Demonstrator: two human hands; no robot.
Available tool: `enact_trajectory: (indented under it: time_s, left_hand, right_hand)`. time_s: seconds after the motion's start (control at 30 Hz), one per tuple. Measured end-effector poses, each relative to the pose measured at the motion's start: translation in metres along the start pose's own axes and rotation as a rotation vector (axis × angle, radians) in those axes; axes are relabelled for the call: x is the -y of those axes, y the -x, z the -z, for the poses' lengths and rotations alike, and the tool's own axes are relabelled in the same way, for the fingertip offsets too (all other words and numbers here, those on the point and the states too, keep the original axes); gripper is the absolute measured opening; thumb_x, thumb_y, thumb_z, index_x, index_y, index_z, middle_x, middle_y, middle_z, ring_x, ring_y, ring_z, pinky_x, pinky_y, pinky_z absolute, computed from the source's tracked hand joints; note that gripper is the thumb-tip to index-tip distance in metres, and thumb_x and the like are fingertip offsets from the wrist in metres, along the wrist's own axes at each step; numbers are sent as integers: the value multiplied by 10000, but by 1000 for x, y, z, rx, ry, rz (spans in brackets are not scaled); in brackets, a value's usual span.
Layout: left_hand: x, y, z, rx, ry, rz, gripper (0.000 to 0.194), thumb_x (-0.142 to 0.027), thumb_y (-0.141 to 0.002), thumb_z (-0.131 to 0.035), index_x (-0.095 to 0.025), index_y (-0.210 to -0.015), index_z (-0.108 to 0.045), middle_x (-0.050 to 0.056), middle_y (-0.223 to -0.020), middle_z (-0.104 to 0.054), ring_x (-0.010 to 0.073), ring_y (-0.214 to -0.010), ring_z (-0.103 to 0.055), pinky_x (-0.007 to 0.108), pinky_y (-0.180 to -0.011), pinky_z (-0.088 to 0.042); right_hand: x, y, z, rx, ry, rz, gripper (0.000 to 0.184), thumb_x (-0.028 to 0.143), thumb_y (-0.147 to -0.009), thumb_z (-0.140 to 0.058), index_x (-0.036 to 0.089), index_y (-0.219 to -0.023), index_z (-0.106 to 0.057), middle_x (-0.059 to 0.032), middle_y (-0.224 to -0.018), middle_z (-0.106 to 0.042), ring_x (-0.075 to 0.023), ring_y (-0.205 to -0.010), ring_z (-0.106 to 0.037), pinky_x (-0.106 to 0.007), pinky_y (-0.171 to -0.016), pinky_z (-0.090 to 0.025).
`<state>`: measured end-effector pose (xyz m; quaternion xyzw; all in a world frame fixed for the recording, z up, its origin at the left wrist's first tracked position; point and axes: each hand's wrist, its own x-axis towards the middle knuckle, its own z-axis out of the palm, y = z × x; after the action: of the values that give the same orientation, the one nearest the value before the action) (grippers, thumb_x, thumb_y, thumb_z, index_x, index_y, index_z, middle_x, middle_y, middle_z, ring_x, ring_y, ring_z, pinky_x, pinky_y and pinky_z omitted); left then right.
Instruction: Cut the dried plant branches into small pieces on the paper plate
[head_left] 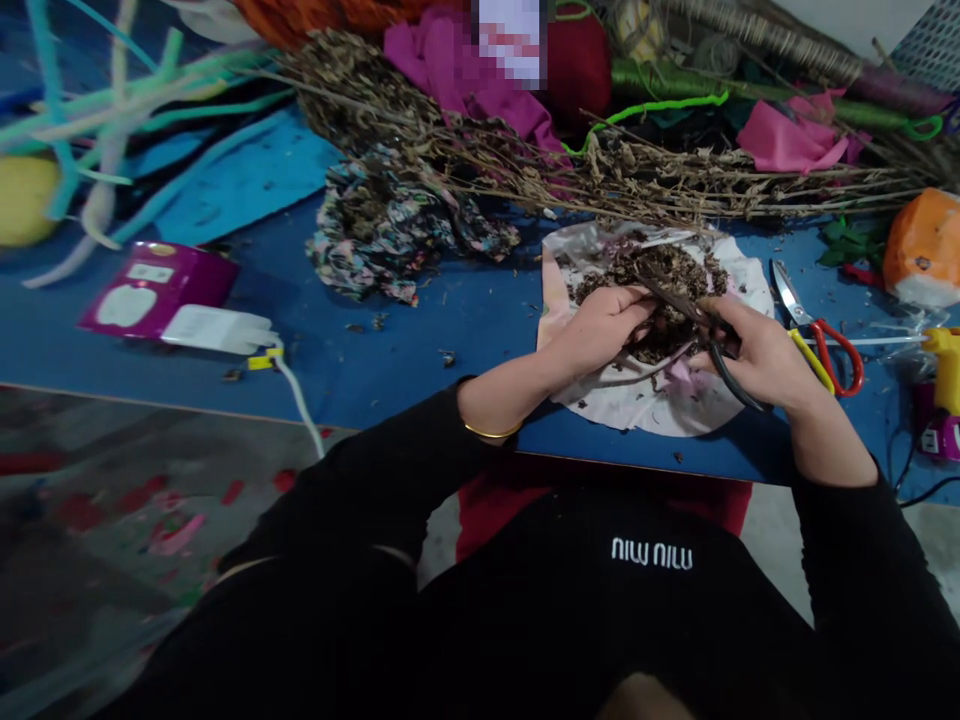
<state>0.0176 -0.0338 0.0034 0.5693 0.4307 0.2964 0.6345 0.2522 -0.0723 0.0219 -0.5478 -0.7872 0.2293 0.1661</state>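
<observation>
A white cloth (577, 270) with pink patches lies spread on the blue table, bearing a heap of crumbled dry brown leaves (675, 262). My left hand (611, 325) is over the heap's near left side, its fingers closed on a dry plant stem whose end is hidden among the leaves. Across from it, my right hand (757, 345) is wrapped round dark scissors (726, 375); a black handle shows below the palm, and the dark blades point toward the left fingers. A thin curved stem (637, 378) crosses the cloth under both hands.
Red-and-yellow-handled scissors (806, 320) lie right of the cloth, near a yellow glue gun (946, 365) and an orange pack (926, 245). Dry branches (645, 180) stretch behind. A floral cloth bundle (390, 230), a purple box (154, 290) and a white power strip (217, 328) are leftward.
</observation>
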Motion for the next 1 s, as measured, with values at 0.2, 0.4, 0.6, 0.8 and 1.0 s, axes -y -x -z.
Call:
enact_trajectory:
  time_s: [0.2,0.4,0.6,0.8,1.0]
  left_hand:
    - [9,-4,2,-3,-41,-16,260,-227,-995,-506,-177,-761,-608,9,-632,-508,110,-545,-404,287,-574,-307]
    - [10,-7,1,-42,-10,46,265,-173,-984,-505,-159,-741,-609,7,-627,-518,99,-549,-391,267,-577,-307]
    - [10,-9,0,-48,10,72,307,-162,-994,-500,-164,-695,-569,14,-652,-533,94,-564,-406,263,-594,-316]
    - [6,-6,3,-35,-6,72,315,-186,-1013,-488,-166,-718,-595,-2,-622,-486,98,-548,-389,271,-582,-305]
    - [12,-9,3,-59,48,52,290,-208,-1024,-468,-172,-781,-621,-5,-629,-493,91,-527,-366,247,-533,-276]
  right_hand:
    - [4,-1,2,53,4,-32,473,373,-827,-601,185,-1254,-679,-114,-1027,-743,-274,-879,-670,-356,-745,-492]
    - [6,-2,3,66,54,-82,446,299,-806,-575,196,-1218,-711,-93,-936,-762,-249,-773,-665,-331,-678,-463]
    - [4,-2,-1,54,104,-76,462,291,-808,-568,207,-1242,-702,-112,-990,-775,-279,-843,-695,-349,-708,-483]
    - [0,-3,-3,56,137,-76,474,277,-802,-551,213,-1250,-693,-101,-952,-770,-279,-832,-686,-347,-692,-476]
    - [1,-1,-4,-20,218,-96,520,383,-824,-567,219,-1308,-661,-124,-1097,-740,-300,-881,-670,-370,-694,-474]
